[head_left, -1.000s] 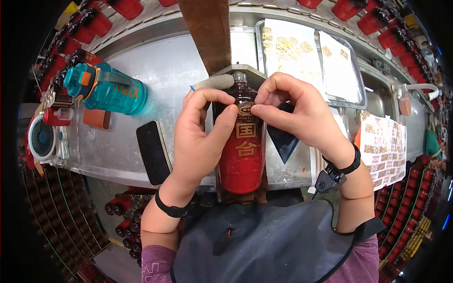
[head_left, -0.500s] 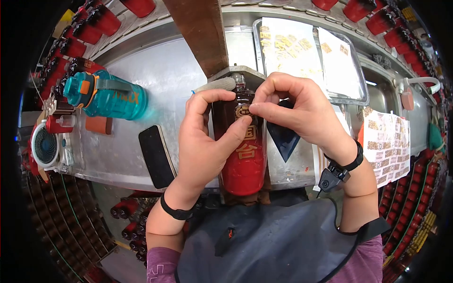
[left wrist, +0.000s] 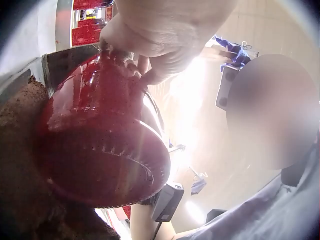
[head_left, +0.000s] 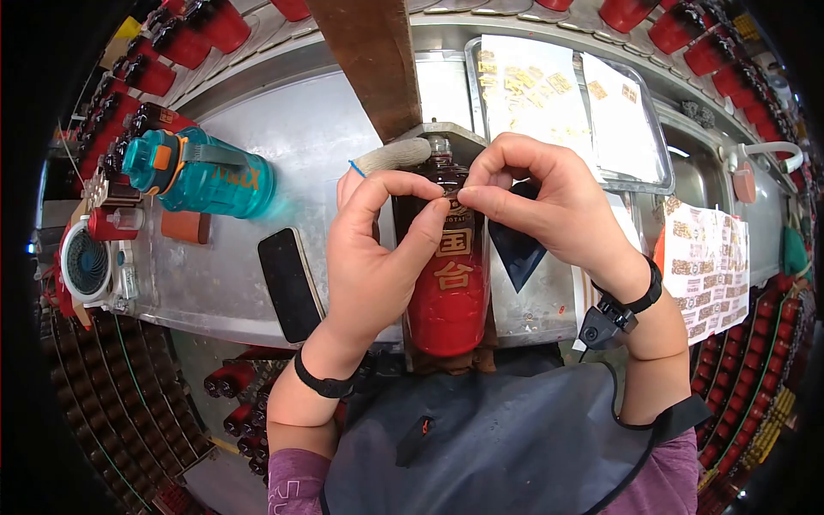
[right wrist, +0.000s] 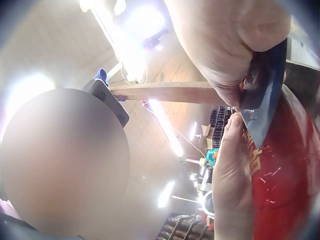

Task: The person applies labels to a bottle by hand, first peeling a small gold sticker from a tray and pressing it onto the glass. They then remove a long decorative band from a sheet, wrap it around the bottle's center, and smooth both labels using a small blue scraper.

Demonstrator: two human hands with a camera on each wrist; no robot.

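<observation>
A red bottle [head_left: 446, 287] with gold characters lies on the steel table [head_left: 283, 129], neck pointing away from me. My left hand [head_left: 378, 249] grips its shoulder, index finger arched over the top and thumb on the front. My right hand [head_left: 541, 202] pinches a small gold label [head_left: 455, 202] against the bottle near the neck, meeting the left fingertips. A dark blue triangular sheet [head_left: 515, 249] sits under the right palm. The left wrist view shows the bottle's base [left wrist: 100, 150]. In the right wrist view the blue sheet [right wrist: 265, 95] hangs beside the red glass [right wrist: 290, 175].
A teal water bottle [head_left: 215, 176], a black phone [head_left: 290, 283] and a small fan [head_left: 86, 262] lie to the left. A tray [head_left: 652, 137] with label sheets sits behind, and another label sheet [head_left: 699, 266] to the right. Rows of red bottles ring the table. A wooden post [head_left: 369, 60] stands behind.
Both hands' fingertips have closed in over the oval gold label near the neck, now mostly covered. The left thumb slid up the bottle. The bottle stays in place.
</observation>
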